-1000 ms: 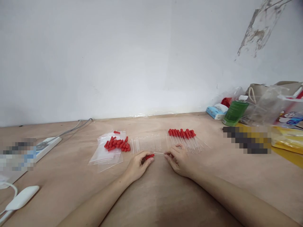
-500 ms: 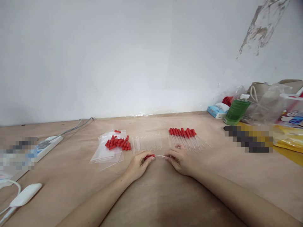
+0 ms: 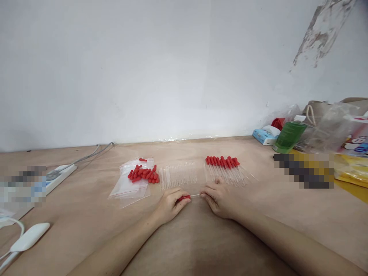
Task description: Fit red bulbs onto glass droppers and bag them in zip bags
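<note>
My left hand [image 3: 171, 205] is closed round a red rubber dropper bulb [image 3: 184, 197]. From the bulb's open end a thin clear glass tube [image 3: 195, 196] runs across to my right hand [image 3: 218, 199], whose fingers pinch it. How deep the tube sits in the bulb I cannot tell. Beyond my hands lies a row of clear glass tubes [image 3: 178, 174]. Left of that row, a pile of red bulbs [image 3: 143, 174] rests on clear zip bags [image 3: 120, 188]. To the right are several droppers [image 3: 222, 163], red bulbs fitted on glass tubes, side by side.
A power strip [image 3: 61, 180] with a grey cable and a white plug-like piece [image 3: 31, 235] lie on the left. At the right stand a blue tissue pack [image 3: 263, 136], a green bottle [image 3: 289, 136] and plastic bags [image 3: 327, 126]. A white wall [image 3: 161, 76] closes off the back.
Both hands have come slightly nearer to me with the bulb and tube. Less of the tube shows between them, and my right fingers have closed in more.
</note>
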Demonstrator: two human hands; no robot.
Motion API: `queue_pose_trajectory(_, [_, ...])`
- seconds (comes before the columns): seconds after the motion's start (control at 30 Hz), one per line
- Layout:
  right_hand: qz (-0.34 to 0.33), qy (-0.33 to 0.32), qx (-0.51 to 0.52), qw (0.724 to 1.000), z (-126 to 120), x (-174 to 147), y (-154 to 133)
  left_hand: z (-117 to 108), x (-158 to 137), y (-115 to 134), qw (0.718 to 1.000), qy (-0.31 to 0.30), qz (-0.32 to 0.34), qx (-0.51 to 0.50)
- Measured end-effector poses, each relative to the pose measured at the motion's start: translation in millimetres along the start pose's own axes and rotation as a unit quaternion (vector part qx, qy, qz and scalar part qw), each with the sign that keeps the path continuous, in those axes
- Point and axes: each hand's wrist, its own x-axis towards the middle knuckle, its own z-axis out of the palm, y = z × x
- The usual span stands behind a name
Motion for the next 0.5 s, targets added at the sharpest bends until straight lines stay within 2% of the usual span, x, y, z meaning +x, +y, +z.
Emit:
queue_pose_trajectory(0.2, [0.044, -0.037, 0.026, 0.998, 12, 0, -3, 0, -1, -2, 0.999, -0.005, 0.032, 0.013])
queue_pose_trajectory(0.3, [0.067, -0.077, 0.054, 0.993, 14, 0, -2, 0, -1, -2, 0.998, -0.02, 0.05, 0.015])
queue_pose_trajectory(0.5, [0.067, -0.148, 0.1, 0.982, -12, 4, -6, 0, 0, -1, 0.997, -0.007, 0.069, 0.02])
